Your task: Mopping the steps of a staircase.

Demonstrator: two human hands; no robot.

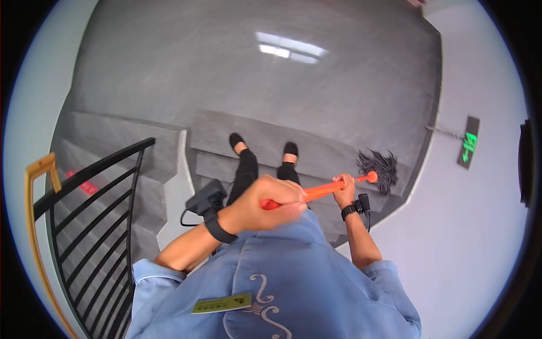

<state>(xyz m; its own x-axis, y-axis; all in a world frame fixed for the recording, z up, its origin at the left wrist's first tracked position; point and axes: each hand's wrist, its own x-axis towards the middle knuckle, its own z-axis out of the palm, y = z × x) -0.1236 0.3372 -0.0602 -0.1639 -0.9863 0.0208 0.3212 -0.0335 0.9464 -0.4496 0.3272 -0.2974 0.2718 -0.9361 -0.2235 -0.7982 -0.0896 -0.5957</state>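
My left hand [271,201] is closed around the top end of an orange mop handle [324,191]. Farther down the same handle, near the mop head, my right hand [344,189] grips it. The dark grey string mop head [383,169] rests on the stair step to the right of my feet, close to the wall, its strands spread out. An orange round joint links handle and strands. Both wrists wear black straps with small devices. My feet, in black shoes, stand apart on the upper grey steps [262,152].
A grey landing [190,72] lies beyond the steps. At left are a black metal railing [93,178] with a wooden handrail [30,212] and another flight with a red floor sticker [82,182]. A lit green exit sign [468,143] is on the right wall [465,220].
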